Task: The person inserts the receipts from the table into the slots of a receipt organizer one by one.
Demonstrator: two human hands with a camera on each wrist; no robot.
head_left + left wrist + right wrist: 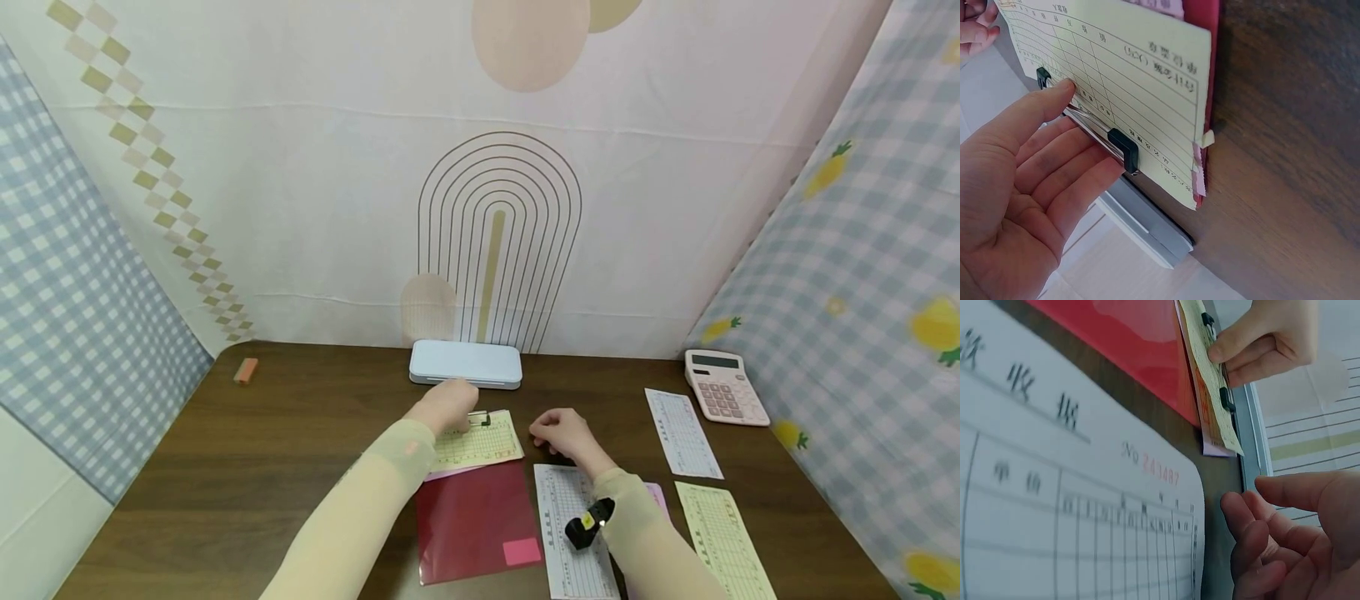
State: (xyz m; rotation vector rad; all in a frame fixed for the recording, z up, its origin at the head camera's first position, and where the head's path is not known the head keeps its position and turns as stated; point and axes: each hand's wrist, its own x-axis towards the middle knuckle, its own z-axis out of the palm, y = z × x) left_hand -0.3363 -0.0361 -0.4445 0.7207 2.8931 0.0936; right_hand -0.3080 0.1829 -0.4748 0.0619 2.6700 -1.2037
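My left hand (446, 404) pinches the metal clip (1124, 150) with black corners at the far end of a red clipboard (472, 517). The thumb lies on the clip's wire and the other fingers reach below the edge. Under the clip is a yellow printed form (483, 448), with a pinkish sheet showing beneath it. A bright pink note (521, 551) sits at the clipboard's near right corner. To the right of the clipboard, my right hand (564, 433) hovers just beyond a white receipt form (558, 492), fingers loosely bent and holding nothing.
A pale blue case (465, 360) lies behind the clipboard, against the wall cloth. An orange eraser (245, 371) is at the far left. On the right are a calculator (726, 387), another white form (682, 433), a yellow-green form (723, 533) and a lilac sheet (658, 497).
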